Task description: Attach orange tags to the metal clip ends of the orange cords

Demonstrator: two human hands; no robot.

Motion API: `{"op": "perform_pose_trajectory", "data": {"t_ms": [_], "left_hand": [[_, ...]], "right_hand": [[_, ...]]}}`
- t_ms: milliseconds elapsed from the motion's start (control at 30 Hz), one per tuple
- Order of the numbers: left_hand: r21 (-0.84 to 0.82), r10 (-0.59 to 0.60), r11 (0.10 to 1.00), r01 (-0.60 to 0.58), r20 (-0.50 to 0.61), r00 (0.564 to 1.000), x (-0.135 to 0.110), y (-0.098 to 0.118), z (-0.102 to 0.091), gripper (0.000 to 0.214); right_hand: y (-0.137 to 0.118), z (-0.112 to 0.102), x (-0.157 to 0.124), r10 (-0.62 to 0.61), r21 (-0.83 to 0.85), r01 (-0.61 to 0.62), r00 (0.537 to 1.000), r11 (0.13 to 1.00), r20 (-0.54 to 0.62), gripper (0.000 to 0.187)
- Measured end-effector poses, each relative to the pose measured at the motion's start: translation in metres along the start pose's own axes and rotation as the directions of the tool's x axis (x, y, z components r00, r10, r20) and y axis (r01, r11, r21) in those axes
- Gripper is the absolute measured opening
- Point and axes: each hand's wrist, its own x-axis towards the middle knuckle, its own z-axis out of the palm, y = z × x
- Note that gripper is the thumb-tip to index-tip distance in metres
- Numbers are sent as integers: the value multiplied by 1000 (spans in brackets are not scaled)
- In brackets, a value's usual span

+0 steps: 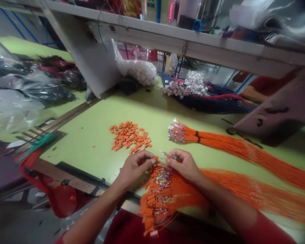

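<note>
Left hand (136,169): fingers pinched closed on a small orange tag (155,158), held just beside the right fingertips.
Right hand (183,166): pinched on a metal-tipped cord end (171,156), above the sheaf.
Cord sheaf: thin orange cords (183,189) with orange tags, fanned across the table edge directly below both hands.
Around, left to right: plastic bags (15,108) on a green table (91,162); loose orange tags (129,137) ahead of the hands; white tags (190,86) on dark cords (213,103); a second orange cord bundle (231,144), silver-ended.
Overhead: a shelf (167,34) partly blocks the far table.
</note>
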Motion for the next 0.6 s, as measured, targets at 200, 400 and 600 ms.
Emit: {"op": "perform_pose_trajectory", "data": {"t_ms": [200,400,600], "left_hand": [[-371,-182,913,171,6,983,-16,1,8,23],[-445,-217,874,198,9,976,-17,2,12,23],[-441,-243,867,234,36,969,-19,0,11,28]], "right_hand": [[0,-2,-2,-106,-52,108,993,993,45,16],[-6,-1,-6,-151,-120,158,986,980,65,9],[-8,0,-6,-117,-152,129,989,980,88,6]]}}
